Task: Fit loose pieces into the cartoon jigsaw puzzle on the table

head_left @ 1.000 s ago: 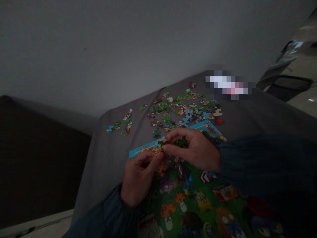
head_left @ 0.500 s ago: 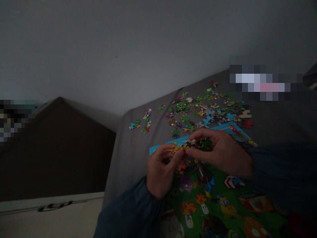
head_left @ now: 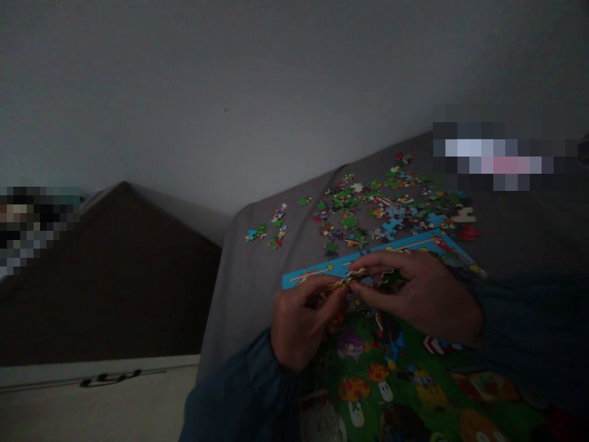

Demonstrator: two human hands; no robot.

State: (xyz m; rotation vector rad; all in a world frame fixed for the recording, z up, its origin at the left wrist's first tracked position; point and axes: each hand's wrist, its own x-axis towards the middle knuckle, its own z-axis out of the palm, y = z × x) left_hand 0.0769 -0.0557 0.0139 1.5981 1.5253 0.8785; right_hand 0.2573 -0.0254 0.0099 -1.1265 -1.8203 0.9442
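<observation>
My left hand (head_left: 299,322) is closed, thumb and fingers pinching jigsaw puzzle pieces (head_left: 346,282) that appear nearly edge-on. From the other side my right hand (head_left: 421,294) pinches the same small cluster, its fingertips meeting the left ones. Whether the pieces are locked together I cannot tell. Both hands are raised over a cartoon puzzle sheet (head_left: 405,393) with a blue border (head_left: 338,265) and a green picture of mushrooms and other characters. Part of the sheet lies hidden behind my hands and sleeves.
Many loose puzzle pieces (head_left: 350,202) are scattered beyond the sheet on a grey cloth (head_left: 248,276), with a smaller group (head_left: 278,227) to the left. A pale wall (head_left: 207,92) rises behind. A dark brown panel (head_left: 115,276) and a white drawer front (head_left: 138,405) stand at left.
The pieces between my hands have tilted from showing their faces to nearly edge-on. My fingertips stay together, and the whole view has shifted slightly.
</observation>
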